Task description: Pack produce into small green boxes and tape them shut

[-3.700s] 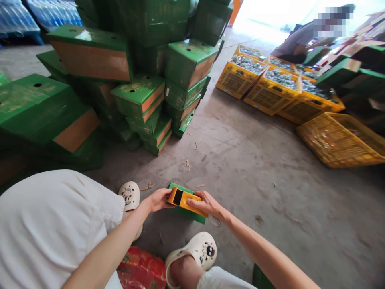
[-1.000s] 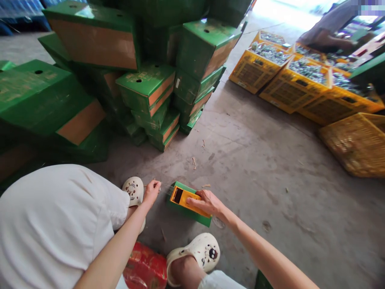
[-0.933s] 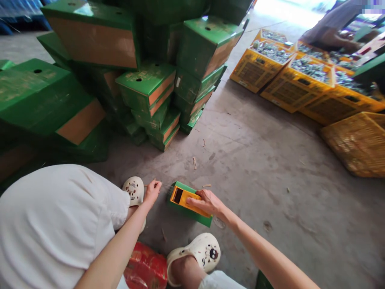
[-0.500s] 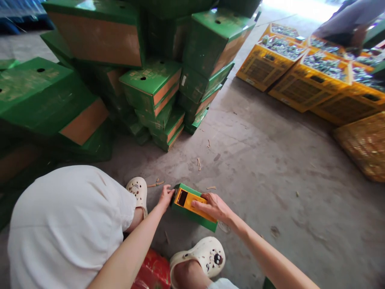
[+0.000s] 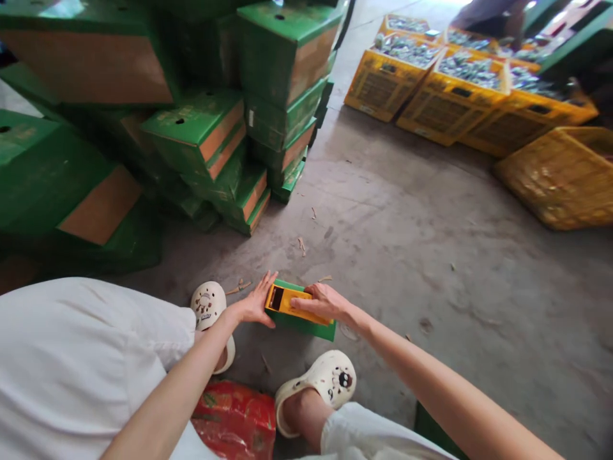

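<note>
On the floor between my feet lies a small green box (image 5: 313, 328). A flat yellow object with a dark rectangular window at one end (image 5: 287, 300) rests along its top; its exact kind I cannot make out. My right hand (image 5: 323, 301) grips this yellow object from the right, thumb along its top face. At the box's left end, my left hand (image 5: 253, 303) is open with fingers spread, close against the end; whether it touches is unclear.
Stacked green cartons (image 5: 287, 70) rise ahead and to the left. Yellow crates (image 5: 431, 115) full of small silvery-green items stand far right, with a tilted yellow basket (image 5: 555, 182) nearer. A person bends over the crates. Beneath me sits something red (image 5: 234, 415).
My left hand has opened from curled fingers to spread ones at the box's left end. The right hand stays on the yellow object. The head view has shifted to the right.
</note>
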`<state>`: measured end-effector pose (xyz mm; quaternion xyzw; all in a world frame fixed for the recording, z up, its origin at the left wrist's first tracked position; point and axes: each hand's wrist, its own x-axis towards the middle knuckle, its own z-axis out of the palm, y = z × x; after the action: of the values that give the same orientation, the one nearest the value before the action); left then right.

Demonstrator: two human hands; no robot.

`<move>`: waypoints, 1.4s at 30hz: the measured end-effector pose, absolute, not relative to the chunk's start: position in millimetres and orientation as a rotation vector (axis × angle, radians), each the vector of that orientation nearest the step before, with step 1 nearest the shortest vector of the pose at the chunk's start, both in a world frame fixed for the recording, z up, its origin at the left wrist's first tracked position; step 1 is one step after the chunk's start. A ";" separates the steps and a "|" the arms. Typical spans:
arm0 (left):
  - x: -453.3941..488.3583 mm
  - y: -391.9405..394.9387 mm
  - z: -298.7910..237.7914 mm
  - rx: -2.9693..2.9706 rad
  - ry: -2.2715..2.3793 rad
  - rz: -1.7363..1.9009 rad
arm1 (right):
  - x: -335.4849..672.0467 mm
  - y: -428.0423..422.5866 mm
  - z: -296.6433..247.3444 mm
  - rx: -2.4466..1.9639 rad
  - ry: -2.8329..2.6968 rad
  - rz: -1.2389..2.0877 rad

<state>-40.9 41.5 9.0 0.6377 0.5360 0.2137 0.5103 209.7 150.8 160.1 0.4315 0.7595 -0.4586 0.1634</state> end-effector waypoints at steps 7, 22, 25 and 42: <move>-41.8 49.9 7.0 1.898 1.305 0.374 | 214.7 149.1 160.8 1.266 2.170 -1.357; -36.7 48.8 6.2 1.992 1.315 0.547 | 264.6 148.4 190.7 1.340 2.086 -1.228; -37.6 49.1 6.6 1.992 1.299 0.556 | 267.5 147.2 191.6 1.337 2.087 -1.240; -19.7 49.7 27.8 2.200 1.433 0.228 | 247.9 142.9 177.9 1.351 2.069 -0.933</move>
<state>-19.7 49.7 27.8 0.8082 0.5264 0.0838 0.2504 247.9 142.9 177.9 0.4956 0.7589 -0.3422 0.2477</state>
